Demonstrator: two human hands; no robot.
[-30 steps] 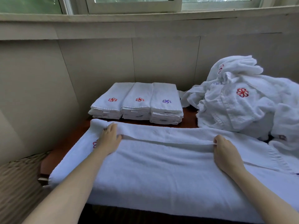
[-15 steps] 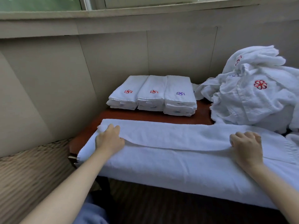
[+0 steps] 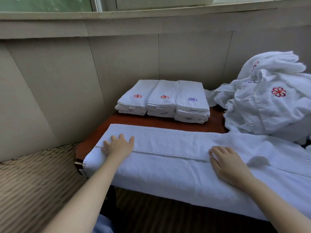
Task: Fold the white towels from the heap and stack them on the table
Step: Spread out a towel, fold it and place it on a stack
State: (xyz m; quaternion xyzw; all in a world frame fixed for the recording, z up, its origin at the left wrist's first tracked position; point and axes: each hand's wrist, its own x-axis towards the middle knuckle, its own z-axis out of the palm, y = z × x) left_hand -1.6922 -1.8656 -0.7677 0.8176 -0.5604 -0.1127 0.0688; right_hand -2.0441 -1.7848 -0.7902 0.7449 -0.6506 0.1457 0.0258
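Lying lengthwise along the near edge of the table [image 3: 151,121], a long white towel [image 3: 168,165] is seen folded over itself, with its hemmed edge running across the middle and its front part hanging down over the table edge. The left hand [image 3: 117,147] is laid flat on the left end of this towel, the fingers spread and straight, pressing the upper layer down. The right hand [image 3: 228,165] is laid flat further to the right, on the hem line, with the fingers straight and close together; nothing is pinched by either hand. A small raised wrinkle is seen in the cloth just right of the right hand. Behind the towel, a strip of bare reddish-brown wood is left visible. At the back of the table, against the wall [image 3: 117,61], three stacks of folded towels [image 3: 163,101] are placed side by side and touching; red flower marks are embroidered on the left and middle top towels, a blue one on the right. To the right, the heap [image 3: 269,101] of unfolded white towels is piled high, and its lower edge touches the far right part of the long towel. A woven, striped surface [image 3: 33,182] is seen at the left of the table, lower down.
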